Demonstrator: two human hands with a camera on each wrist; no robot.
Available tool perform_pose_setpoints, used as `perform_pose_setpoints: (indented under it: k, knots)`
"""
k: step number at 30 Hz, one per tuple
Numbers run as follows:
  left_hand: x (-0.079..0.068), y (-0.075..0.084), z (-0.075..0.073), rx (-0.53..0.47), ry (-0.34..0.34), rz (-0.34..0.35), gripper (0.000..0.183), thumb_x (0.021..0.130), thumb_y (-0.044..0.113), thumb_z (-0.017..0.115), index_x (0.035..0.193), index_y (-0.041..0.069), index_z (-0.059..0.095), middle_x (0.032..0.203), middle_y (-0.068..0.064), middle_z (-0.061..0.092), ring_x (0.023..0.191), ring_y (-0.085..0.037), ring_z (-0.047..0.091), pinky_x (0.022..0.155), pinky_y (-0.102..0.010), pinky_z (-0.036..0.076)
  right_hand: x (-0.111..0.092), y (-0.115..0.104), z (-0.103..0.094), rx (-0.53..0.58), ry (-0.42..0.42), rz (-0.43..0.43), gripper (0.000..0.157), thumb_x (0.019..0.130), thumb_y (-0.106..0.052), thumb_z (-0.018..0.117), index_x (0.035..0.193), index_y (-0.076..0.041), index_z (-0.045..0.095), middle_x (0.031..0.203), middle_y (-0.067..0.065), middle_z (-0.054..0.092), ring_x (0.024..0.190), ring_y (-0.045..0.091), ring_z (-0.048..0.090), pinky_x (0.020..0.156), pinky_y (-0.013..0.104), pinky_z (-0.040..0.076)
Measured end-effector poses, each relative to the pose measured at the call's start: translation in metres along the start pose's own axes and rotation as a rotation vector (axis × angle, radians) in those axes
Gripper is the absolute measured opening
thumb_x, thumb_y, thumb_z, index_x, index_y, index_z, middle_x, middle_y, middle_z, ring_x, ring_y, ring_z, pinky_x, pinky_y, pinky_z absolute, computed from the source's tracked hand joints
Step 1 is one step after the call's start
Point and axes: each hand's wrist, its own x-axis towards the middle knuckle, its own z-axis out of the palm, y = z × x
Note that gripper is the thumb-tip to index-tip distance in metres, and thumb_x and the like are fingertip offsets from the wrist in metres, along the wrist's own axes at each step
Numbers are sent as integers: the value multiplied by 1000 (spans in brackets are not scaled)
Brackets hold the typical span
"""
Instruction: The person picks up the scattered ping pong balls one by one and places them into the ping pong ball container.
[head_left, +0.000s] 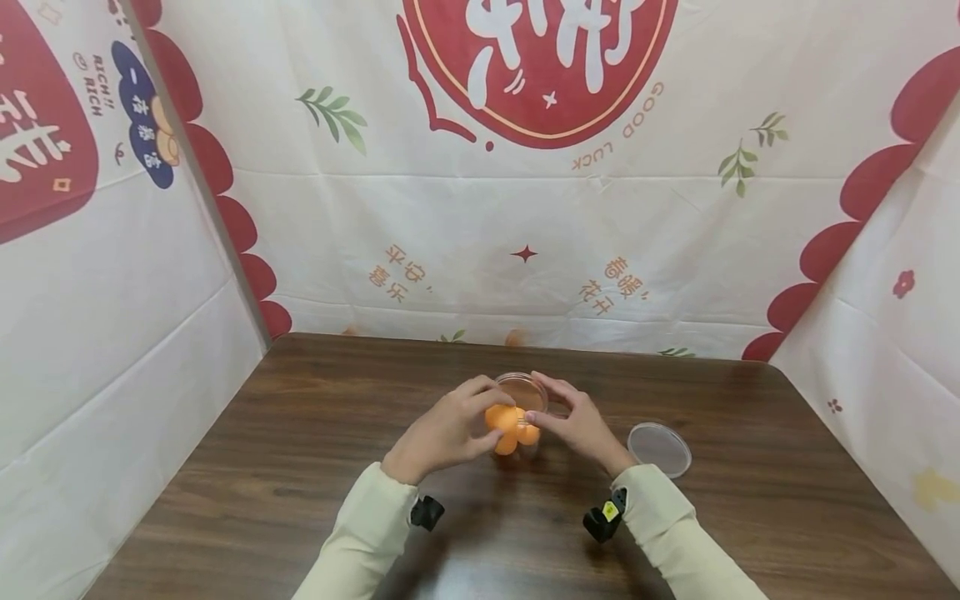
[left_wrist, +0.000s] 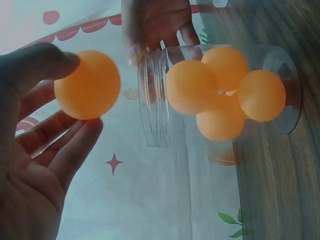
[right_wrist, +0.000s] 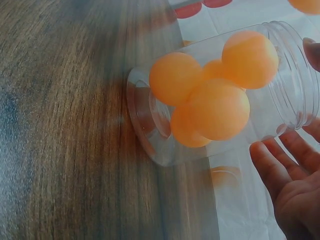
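My left hand (head_left: pixel 442 432) pinches an orange ping-pong ball (left_wrist: pixel 89 85) between thumb and fingertips. In the left wrist view this ball is just outside the mouth of a clear plastic jar (left_wrist: pixel 156 100), apart from its threaded rim. My right hand (head_left: pixel 579 422) grips the jar at its neck, thumb on one side and fingers on the other. Upright on the wooden table, the jar contains several more orange balls (right_wrist: pixel 219 109), bunched in its lower and middle part. The right wrist view cuts off part of the right hand.
A clear round lid (head_left: pixel 660 450) lies flat on the brown table (head_left: pixel 322 408), beside my right wrist. Printed white cloth (head_left: pixel 450 217) hangs behind the table's far edge and along both sides. Each wrist wears a small black camera (head_left: pixel 427 512).
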Motion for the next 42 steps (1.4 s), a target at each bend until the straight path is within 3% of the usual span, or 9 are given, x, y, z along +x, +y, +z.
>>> perform_pose_setpoints:
  k: [4, 9, 20, 27, 34, 42]
  knots:
    - [8, -6, 1, 29, 48, 20, 29, 80, 6, 73, 108, 6, 63, 106, -5, 58, 93, -14, 57, 80, -23, 51, 0, 0, 0, -4, 3, 6, 63, 86, -15, 71, 142, -7, 44, 137, 25, 46, 126, 43, 47, 95, 40, 49]
    - [15, -12, 3, 46, 68, 7, 32, 80, 5, 72, 111, 5, 64, 105, -6, 58, 86, -13, 56, 75, -21, 50, 1, 0, 0, 0, -1, 12, 64, 86, -15, 71, 142, -6, 44, 137, 25, 46, 127, 43, 45, 96, 44, 48]
    - [24, -20, 8, 60, 22, -61, 30, 83, 8, 71, 111, 6, 62, 108, -7, 58, 86, -15, 55, 75, -23, 51, 0, -1, 0, -13, -4, 8, 62, 86, -16, 71, 142, -6, 44, 136, 25, 46, 127, 44, 45, 95, 41, 49]
    - [24, -26, 14, 74, -31, -96, 30, 85, 10, 69, 113, 4, 63, 107, -7, 58, 82, -15, 56, 73, -22, 51, 1, -1, 1, -6, 2, 8, 63, 86, -14, 71, 142, -5, 44, 137, 26, 46, 127, 43, 46, 95, 43, 49]
    - [23, -29, 19, 64, -39, -107, 32, 84, 8, 70, 114, 3, 63, 108, -8, 58, 78, -15, 56, 69, -20, 50, 1, -2, 0, -2, 6, -1, 63, 85, -13, 71, 141, -5, 44, 135, 27, 46, 127, 44, 45, 94, 39, 49]
    - [22, -29, 21, 48, -57, -138, 33, 85, 10, 69, 117, 3, 62, 108, -8, 58, 81, -18, 57, 72, -24, 51, 0, -1, 0, -20, 10, 5, 62, 86, -14, 71, 141, -6, 45, 135, 25, 48, 125, 42, 48, 95, 46, 48]
